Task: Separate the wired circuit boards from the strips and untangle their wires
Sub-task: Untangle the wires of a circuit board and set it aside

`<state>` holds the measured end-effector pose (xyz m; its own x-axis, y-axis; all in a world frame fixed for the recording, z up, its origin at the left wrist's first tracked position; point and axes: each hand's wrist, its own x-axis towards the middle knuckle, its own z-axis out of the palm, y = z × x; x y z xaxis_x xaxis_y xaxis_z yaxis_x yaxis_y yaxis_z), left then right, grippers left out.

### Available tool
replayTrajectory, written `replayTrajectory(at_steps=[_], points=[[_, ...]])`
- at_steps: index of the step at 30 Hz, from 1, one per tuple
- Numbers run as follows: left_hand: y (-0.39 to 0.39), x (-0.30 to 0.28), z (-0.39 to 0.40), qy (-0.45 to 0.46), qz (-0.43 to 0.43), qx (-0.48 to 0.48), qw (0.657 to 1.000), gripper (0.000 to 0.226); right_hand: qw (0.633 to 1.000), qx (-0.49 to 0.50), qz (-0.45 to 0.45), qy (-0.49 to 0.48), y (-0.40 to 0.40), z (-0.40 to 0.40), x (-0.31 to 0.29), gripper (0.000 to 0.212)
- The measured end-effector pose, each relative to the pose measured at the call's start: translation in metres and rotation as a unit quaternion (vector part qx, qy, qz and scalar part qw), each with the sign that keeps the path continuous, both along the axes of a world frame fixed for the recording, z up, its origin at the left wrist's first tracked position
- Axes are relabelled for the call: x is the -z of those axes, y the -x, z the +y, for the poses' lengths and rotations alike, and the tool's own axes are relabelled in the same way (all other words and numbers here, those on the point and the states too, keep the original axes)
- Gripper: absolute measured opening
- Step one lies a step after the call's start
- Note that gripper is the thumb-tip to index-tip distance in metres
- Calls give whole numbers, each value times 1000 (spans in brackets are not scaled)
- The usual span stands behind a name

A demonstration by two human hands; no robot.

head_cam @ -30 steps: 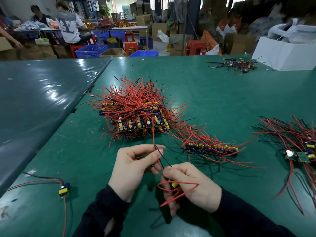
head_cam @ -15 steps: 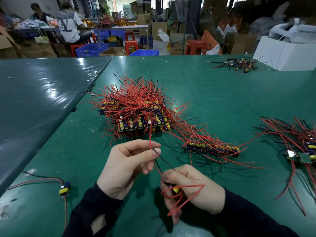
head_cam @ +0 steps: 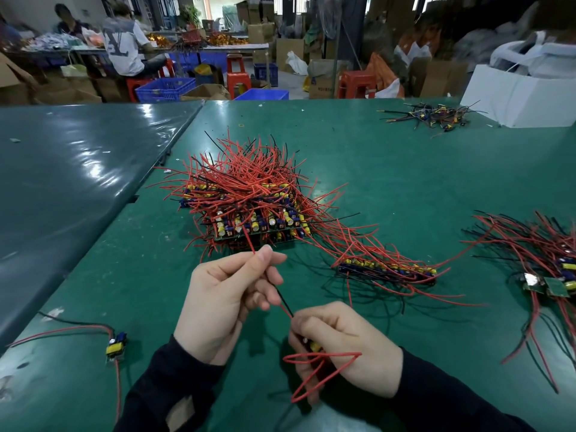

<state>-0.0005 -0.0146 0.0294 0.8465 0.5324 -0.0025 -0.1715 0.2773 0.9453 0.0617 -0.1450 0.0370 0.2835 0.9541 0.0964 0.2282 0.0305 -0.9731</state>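
My right hand [head_cam: 346, 353] grips a small wired circuit board [head_cam: 314, 347] with a yellow part; red wires loop below its fingers. My left hand [head_cam: 224, 294] pinches a red and a black wire [head_cam: 285, 304] that run from that board, and the red end sticks up past my fingertips. A big stack of board strips [head_cam: 249, 207] under tangled red wires lies ahead of my hands. One strip [head_cam: 386, 269] lies to its right. A single separated board [head_cam: 116, 347] with wires rests at the near left.
A pile of separated boards [head_cam: 548, 275] with red and black wires sits at the right edge. Another small pile [head_cam: 433, 116] lies far right beside a white box [head_cam: 517, 98]. The green table [head_cam: 389, 169] adjoins a darker table [head_cam: 71, 176] on the left. People work in the background.
My left hand has slid up and away along the wires, drawing them straighter, while my right hand has stayed low with the board.
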Motion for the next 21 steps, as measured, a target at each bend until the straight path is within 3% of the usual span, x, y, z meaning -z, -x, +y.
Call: replayTrajectory(at_steps=[1,3,7,10,14,21], points=[[0,0,0,-1,0,-5,1000,23,993,37,74,86,-3,-10,27,32],[-1,1,0,-9,4,-17,1000,26,993,98,-19,55,-5,-16,43,32],[-2,3,-1,9,17,-31,999,29,979,124,-161,30,-10,-6,46,37],[-2,1,2,109,47,-8,993,27,974,116,-192,24,-6,-10,42,38],[0,-3,7,262,92,49,959,24,980,103,-167,32,-7,-8,44,36],[-1,2,4,138,60,-34,988,20,982,140,-114,50,-12,-9,45,30]])
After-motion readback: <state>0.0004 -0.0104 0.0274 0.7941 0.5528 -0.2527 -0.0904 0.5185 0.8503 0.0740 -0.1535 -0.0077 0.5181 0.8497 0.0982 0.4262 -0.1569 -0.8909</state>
